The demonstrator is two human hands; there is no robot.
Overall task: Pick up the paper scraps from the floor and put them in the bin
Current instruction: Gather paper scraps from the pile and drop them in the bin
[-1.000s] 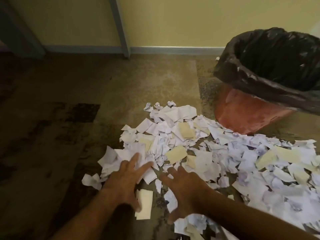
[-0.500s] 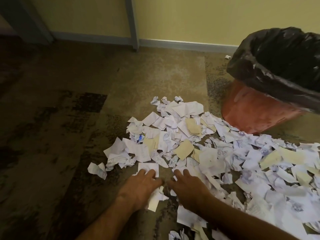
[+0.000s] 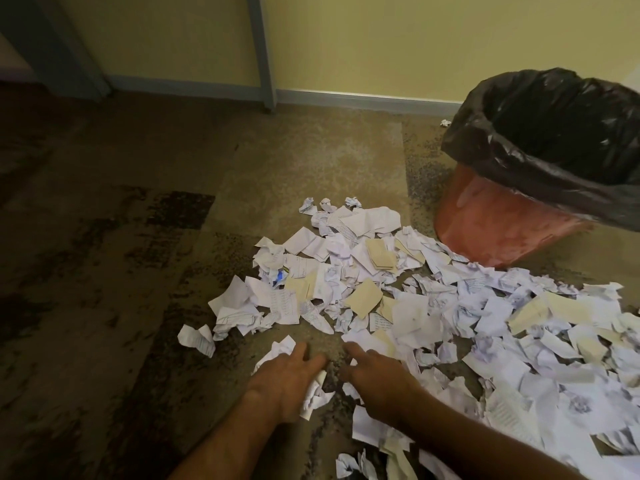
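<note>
Where the patterned carpet (image 3: 121, 306) lies bare at left, one crumpled scrap (image 3: 196, 339) sits apart from the heap. Left hand (image 3: 287, 379) palm-down, fingers together and slightly bent, resting on a small wad of scraps (image 3: 316, 393). Right hand (image 3: 375, 384) just beside it, fingers extended onto the paper scraps (image 3: 398, 289), spread across the floor. Far right: orange bin (image 3: 498, 226), black liner (image 3: 554, 133), upright, touching the pile's edge.

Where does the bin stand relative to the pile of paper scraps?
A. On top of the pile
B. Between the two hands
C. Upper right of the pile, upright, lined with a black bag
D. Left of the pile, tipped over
C: the bin stands upright at upper right of the paper scraps, with a black bag over its rim.
</note>
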